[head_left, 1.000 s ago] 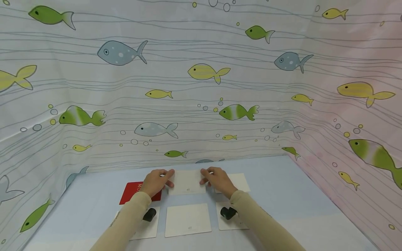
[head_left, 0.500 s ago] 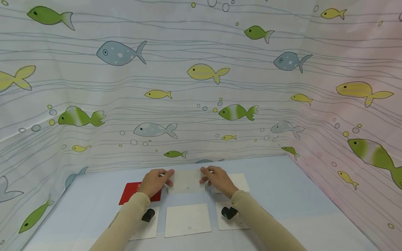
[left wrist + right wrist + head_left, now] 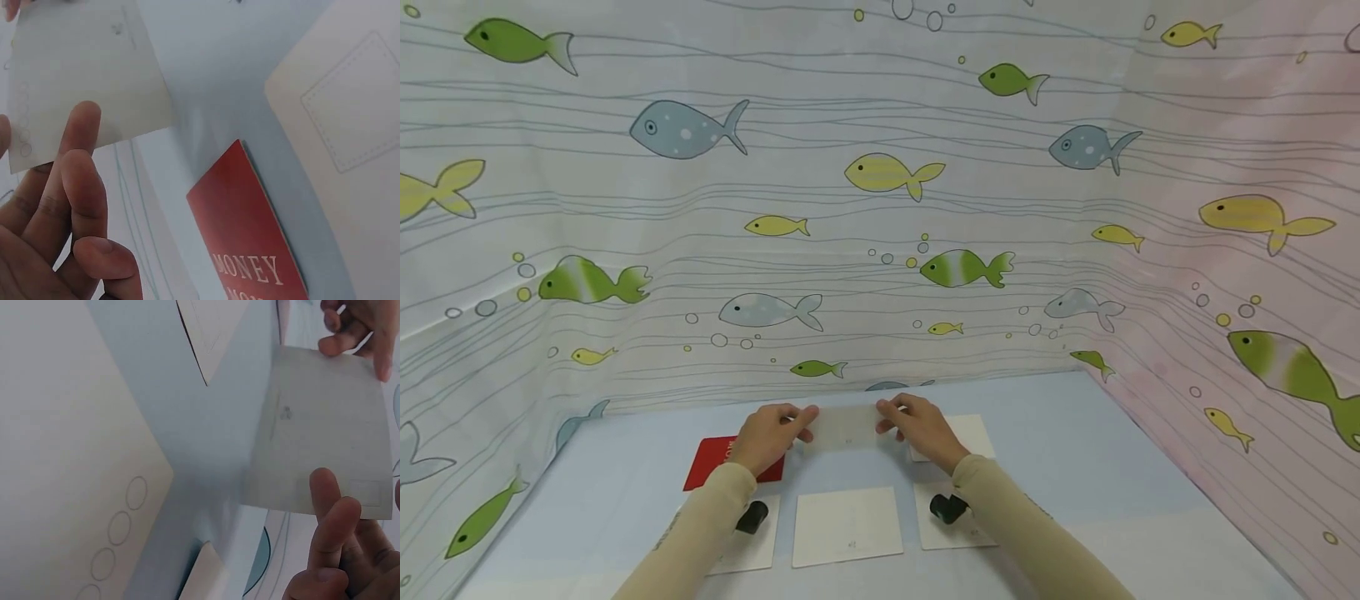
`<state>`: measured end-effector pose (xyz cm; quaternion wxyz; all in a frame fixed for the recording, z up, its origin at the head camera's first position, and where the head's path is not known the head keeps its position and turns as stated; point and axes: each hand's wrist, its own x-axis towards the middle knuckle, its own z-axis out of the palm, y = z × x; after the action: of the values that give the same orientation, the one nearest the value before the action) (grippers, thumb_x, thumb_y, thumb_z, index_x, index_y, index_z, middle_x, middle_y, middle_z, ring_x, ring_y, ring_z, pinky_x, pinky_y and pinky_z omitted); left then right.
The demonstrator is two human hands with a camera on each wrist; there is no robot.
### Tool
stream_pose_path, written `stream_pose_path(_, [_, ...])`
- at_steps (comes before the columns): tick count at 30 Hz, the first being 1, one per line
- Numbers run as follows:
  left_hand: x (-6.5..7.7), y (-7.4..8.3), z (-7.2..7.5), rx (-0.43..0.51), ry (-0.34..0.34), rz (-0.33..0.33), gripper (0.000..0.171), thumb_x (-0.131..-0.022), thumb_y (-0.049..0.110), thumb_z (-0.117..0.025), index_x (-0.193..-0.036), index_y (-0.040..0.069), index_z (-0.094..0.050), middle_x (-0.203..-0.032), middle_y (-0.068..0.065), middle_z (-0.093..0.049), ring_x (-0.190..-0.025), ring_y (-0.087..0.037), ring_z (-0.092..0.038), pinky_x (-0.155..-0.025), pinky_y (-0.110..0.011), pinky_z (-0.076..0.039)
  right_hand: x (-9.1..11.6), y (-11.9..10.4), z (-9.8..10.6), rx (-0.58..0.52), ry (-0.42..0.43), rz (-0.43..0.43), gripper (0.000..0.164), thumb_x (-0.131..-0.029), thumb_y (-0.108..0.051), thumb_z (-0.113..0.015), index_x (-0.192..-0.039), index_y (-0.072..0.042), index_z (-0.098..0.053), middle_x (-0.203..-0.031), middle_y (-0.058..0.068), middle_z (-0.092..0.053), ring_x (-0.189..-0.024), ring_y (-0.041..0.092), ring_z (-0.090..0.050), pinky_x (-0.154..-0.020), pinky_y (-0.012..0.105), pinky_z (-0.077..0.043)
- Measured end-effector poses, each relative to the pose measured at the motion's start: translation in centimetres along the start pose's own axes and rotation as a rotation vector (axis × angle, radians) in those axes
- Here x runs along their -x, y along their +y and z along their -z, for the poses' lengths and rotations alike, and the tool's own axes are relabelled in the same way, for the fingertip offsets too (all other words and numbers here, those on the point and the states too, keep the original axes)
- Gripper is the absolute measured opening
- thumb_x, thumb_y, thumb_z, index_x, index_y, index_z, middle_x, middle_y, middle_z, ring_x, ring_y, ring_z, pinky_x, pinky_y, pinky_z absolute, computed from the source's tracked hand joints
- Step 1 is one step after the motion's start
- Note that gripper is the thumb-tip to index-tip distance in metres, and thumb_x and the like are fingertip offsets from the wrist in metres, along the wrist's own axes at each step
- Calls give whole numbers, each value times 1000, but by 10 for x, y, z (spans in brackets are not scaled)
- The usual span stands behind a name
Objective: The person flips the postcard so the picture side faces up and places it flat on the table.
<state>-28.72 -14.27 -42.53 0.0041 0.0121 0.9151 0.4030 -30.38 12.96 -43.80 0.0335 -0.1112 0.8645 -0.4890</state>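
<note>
Both hands hold one pale postcard (image 3: 847, 427) by its left and right ends, near the far edge of the table. My left hand (image 3: 772, 435) pinches the left end, and my right hand (image 3: 922, 428) pinches the right end. In the left wrist view the postcard (image 3: 87, 75) shows a row of small printed circles beside the fingers. A rectangular stamp box marks the other end of the postcard (image 3: 328, 425) in the right wrist view. The card is tilted off the table, its plain side facing me. A red card (image 3: 706, 462) reading MONEY lies partly under my left forearm's view.
Pale cards lie in a near row: a left card (image 3: 760, 546), a middle card (image 3: 847, 527) and a right card (image 3: 951, 533). Another pale card (image 3: 973, 437) sits behind my right wrist. Dark wrist cameras overlap the outer near cards. A fish-patterned curtain (image 3: 880, 275) surrounds the table.
The near edge of the postcard has swung up and away, so its face looks shorter and darker. Both hands have stayed nearly in place, still gripping its ends.
</note>
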Motion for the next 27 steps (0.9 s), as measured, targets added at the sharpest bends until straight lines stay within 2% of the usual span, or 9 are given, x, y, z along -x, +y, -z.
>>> stream_pose_path(6, [6, -2, 4, -42, -13, -42, 49, -94, 59, -63, -111, 14, -75, -90, 2, -74, -87, -19, -60, -86, -47, -51, 3, 2, 0, 39, -14, 16, 42, -99, -58, -55, -106, -18, -68, -98, -4, -75, -77, 19, -62, -73, 36, -46])
stream_pose_path(13, [10, -4, 8, -48, -95, -69, 40, -95, 51, -67, -106, 14, -78, -87, 2, -72, -89, -17, -60, -88, -46, -51, 6, 7, 3, 72, -38, 7, 40, -98, -58, -58, -103, -21, -71, -96, -8, -74, -78, 17, -61, -70, 35, -46])
stream_pose_path(16, [11, -3, 10, -67, -133, -81, 39, -95, 48, -69, -105, 12, -79, -86, 1, -71, -90, -18, -59, -88, -46, -52, 7, 8, 4, 73, -61, 15, 38, -99, -56, -58, -102, -21, -71, -98, -5, -75, -79, 17, -60, -68, 35, -47])
stream_pose_path(22, [13, -2, 10, -107, -183, -68, 28, -93, 39, -74, -105, 14, -80, -86, 1, -68, -86, -17, -59, -81, -40, -53, 9, 9, 3, 98, -111, 30, 37, -99, -50, -60, -102, -16, -74, -97, 0, -74, -79, 17, -60, -68, 34, -50])
stream_pose_path(27, [15, -1, 9, -143, -204, -56, 23, -92, 33, -76, -103, 13, -80, -88, 2, -68, -83, -17, -59, -77, -38, -53, 9, 10, 3, 193, -161, 46, 32, -99, -47, -63, -99, -17, -76, -92, -4, -70, -81, 14, -61, -71, 33, -51])
